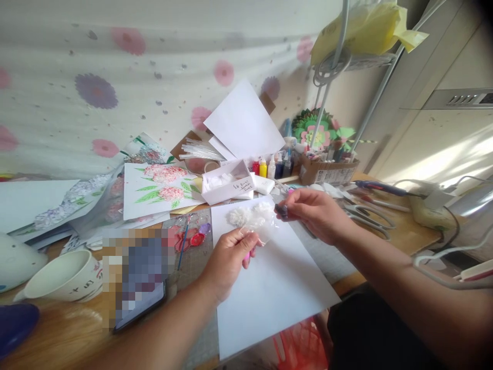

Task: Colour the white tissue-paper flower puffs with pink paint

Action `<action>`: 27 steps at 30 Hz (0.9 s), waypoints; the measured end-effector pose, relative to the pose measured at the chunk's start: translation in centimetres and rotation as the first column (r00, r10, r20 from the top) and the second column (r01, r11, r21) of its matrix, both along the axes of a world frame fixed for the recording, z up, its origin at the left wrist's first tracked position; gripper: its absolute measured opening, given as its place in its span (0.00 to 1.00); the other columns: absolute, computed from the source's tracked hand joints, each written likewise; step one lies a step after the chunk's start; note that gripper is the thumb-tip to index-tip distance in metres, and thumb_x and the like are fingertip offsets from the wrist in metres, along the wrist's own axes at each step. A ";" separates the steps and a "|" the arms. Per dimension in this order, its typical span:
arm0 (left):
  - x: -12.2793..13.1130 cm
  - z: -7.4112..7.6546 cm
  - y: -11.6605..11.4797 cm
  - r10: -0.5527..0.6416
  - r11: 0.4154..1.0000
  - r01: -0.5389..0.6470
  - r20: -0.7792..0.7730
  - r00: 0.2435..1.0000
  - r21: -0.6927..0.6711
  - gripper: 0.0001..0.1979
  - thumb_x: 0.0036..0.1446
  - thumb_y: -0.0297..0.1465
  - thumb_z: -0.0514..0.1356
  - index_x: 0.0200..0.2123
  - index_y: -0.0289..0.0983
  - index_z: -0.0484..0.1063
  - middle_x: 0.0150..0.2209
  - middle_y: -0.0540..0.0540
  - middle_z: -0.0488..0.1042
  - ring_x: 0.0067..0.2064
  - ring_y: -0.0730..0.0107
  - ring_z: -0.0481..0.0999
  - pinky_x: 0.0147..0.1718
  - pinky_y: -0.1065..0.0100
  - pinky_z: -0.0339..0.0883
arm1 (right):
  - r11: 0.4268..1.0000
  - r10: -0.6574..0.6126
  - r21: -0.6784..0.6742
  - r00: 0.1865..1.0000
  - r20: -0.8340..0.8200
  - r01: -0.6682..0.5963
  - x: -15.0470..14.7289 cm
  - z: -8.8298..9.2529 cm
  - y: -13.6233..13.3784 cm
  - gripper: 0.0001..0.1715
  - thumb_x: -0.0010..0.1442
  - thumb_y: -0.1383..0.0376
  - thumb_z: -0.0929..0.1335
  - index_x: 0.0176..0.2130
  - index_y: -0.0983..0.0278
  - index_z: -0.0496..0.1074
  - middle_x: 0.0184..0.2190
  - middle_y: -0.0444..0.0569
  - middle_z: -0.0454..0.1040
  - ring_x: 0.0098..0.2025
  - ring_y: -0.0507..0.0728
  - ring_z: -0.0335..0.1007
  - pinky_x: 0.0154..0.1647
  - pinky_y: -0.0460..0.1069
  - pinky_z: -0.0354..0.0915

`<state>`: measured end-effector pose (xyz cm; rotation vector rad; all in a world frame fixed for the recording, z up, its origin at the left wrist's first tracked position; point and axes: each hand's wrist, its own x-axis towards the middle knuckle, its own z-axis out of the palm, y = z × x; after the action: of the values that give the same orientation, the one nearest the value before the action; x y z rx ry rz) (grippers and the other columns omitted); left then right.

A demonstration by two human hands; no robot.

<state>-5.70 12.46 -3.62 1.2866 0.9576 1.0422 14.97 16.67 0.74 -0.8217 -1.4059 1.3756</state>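
A large white sheet of paper point(269, 298) lies in front of me, with clusters of white ruffled petals point(239, 216) standing up near its far edge. My left hand point(231, 257) is closed over the sheet, pinching crinkled clear plastic point(265, 231) between thumb and fingers. Something pink point(246, 260) shows beneath that thumb; its kind is unclear. To the right, my right hand point(318, 211) is closed in a pinch on a small dark piece point(282, 209). Its fingertips hover beside the white petals, and I cannot make out what the dark piece is.
Behind the sheet stand a white box point(226, 186) and several paint bottles point(263, 169). Scissors point(370, 220) and a glue gun point(381, 188) lie at right. Leftward are a paintbrush point(184, 241), red paint lids point(197, 239), a phone point(140, 298), a cup point(63, 277) and flower pictures point(162, 190).
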 end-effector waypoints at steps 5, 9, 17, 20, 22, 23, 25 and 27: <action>0.4 0.0 0.2 0.074 0.996 -0.069 0.094 0.993 -0.047 0.17 0.58 0.44 0.55 0.33 0.35 0.73 0.22 0.53 0.62 0.21 0.80 0.58 0.22 0.74 0.53 | 0.974 -0.131 0.201 0.983 0.131 0.103 -1.0 0.9 -1.5 0.05 0.50 0.67 0.70 0.26 0.67 0.70 0.31 0.50 0.75 0.31 0.52 0.70 0.35 0.50 0.68; 0.7 0.1 0.3 0.208 0.959 -0.126 0.328 0.922 -0.255 0.20 0.55 0.46 0.58 0.39 0.35 0.73 0.23 0.51 0.65 0.22 0.79 0.60 0.20 0.75 0.54 | 0.824 -0.276 0.560 0.924 0.266 0.085 -2.8 1.0 -3.3 0.02 0.53 0.71 0.67 0.29 0.66 0.70 0.33 0.52 0.76 0.35 0.54 0.73 0.36 0.50 0.69; 1.1 0.3 -0.3 0.271 0.943 -0.162 0.389 0.880 -0.291 0.23 0.49 0.47 0.63 0.39 0.34 0.73 0.21 0.52 0.66 0.21 0.78 0.63 0.18 0.75 0.57 | 0.555 -0.409 0.799 0.760 0.505 -0.232 -5.8 -1.4 -4.0 0.08 0.58 0.72 0.63 0.37 0.66 0.70 0.32 0.52 0.74 0.34 0.54 0.69 0.34 0.49 0.68; 1.1 0.3 -0.2 0.328 0.925 -0.210 0.382 0.864 -0.318 0.22 0.51 0.47 0.61 0.41 0.35 0.72 0.22 0.52 0.67 0.20 0.76 0.64 0.17 0.75 0.58 | 0.504 -0.381 0.803 0.752 0.538 -0.319 -6.1 -1.5 -4.2 0.13 0.59 0.74 0.62 0.43 0.68 0.70 0.37 0.54 0.75 0.38 0.56 0.68 0.39 0.51 0.67; 1.1 0.4 -0.2 0.356 0.913 -0.224 0.398 0.846 -0.341 0.20 0.54 0.45 0.59 0.42 0.36 0.72 0.24 0.51 0.68 0.22 0.77 0.65 0.19 0.75 0.60 | 0.477 -0.371 0.791 0.728 0.576 -0.383 -6.3 -1.4 -4.4 0.16 0.59 0.75 0.62 0.46 0.70 0.69 0.41 0.55 0.74 0.41 0.57 0.67 0.43 0.52 0.67; 1.1 0.4 -0.2 0.363 0.910 -0.222 0.411 0.836 -0.351 0.19 0.55 0.44 0.58 0.43 0.36 0.72 0.26 0.50 0.69 0.24 0.77 0.66 0.20 0.75 0.61 | 0.471 -0.379 0.785 0.711 0.592 -0.402 -6.3 -1.4 -4.4 0.16 0.59 0.74 0.62 0.47 0.71 0.69 0.42 0.56 0.74 0.42 0.57 0.66 0.45 0.53 0.66; 1.1 0.5 -0.2 0.361 0.907 -0.201 0.439 0.823 -0.370 0.18 0.57 0.43 0.57 0.43 0.36 0.72 0.30 0.48 0.71 0.28 0.75 0.69 0.25 0.75 0.64 | 0.465 -0.421 0.780 0.671 0.611 -0.419 -6.5 -1.5 -4.4 0.16 0.60 0.69 0.64 0.47 0.72 0.69 0.43 0.57 0.73 0.44 0.59 0.65 0.45 0.55 0.65; 1.2 0.6 -0.2 0.346 0.908 -0.167 0.462 0.816 -0.385 0.18 0.58 0.42 0.57 0.44 0.35 0.72 0.33 0.46 0.72 0.31 0.73 0.71 0.25 0.75 0.65 | 0.451 -0.480 0.785 0.626 0.615 -0.425 -6.6 -1.7 -4.2 0.17 0.61 0.64 0.64 0.48 0.71 0.69 0.42 0.57 0.73 0.43 0.60 0.64 0.43 0.56 0.65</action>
<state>-4.55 12.29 -2.97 0.5469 0.8455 1.2954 8.40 12.47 -0.92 -0.6641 -2.4562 -0.1132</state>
